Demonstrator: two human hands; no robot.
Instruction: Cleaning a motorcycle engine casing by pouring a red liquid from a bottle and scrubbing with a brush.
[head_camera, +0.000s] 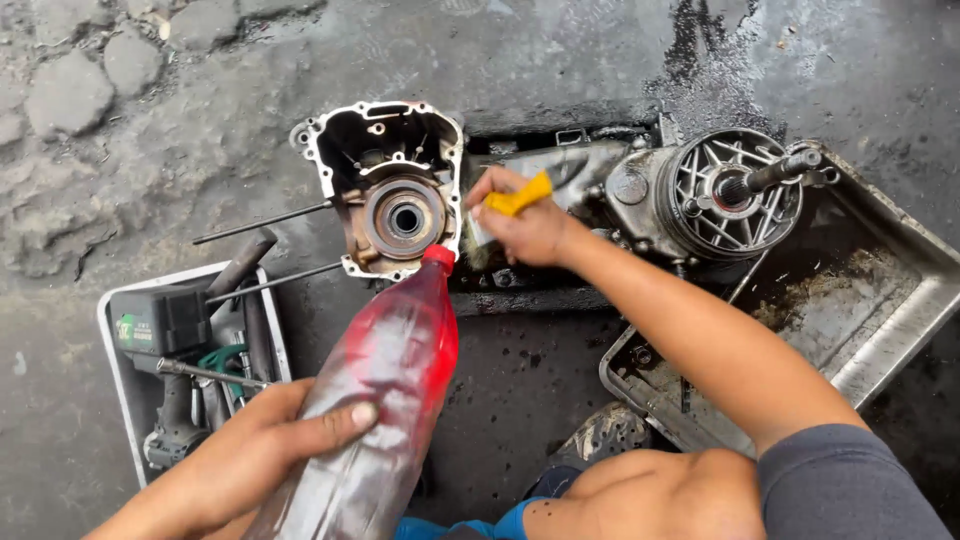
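Oil-stained concrete floor lay under everything, wet and black around the work. On it sat the engine crankcase (388, 185), open face up, its round bearing seat in the middle. My left hand (262, 445) had a full grip around the belly of a clear plastic bottle (385, 395) of red liquid, its long axis slanting up and away from me so the red cap touched or nearly touched the case's lower rim. My right hand (525, 225) was closed on a yellow-handled brush (512, 205), just right of the case and nearer to it than the left. Beyond lay the finned transmission housing (725, 195) over a metal tray (890, 330); a tool tray (120, 400) sat at my left.
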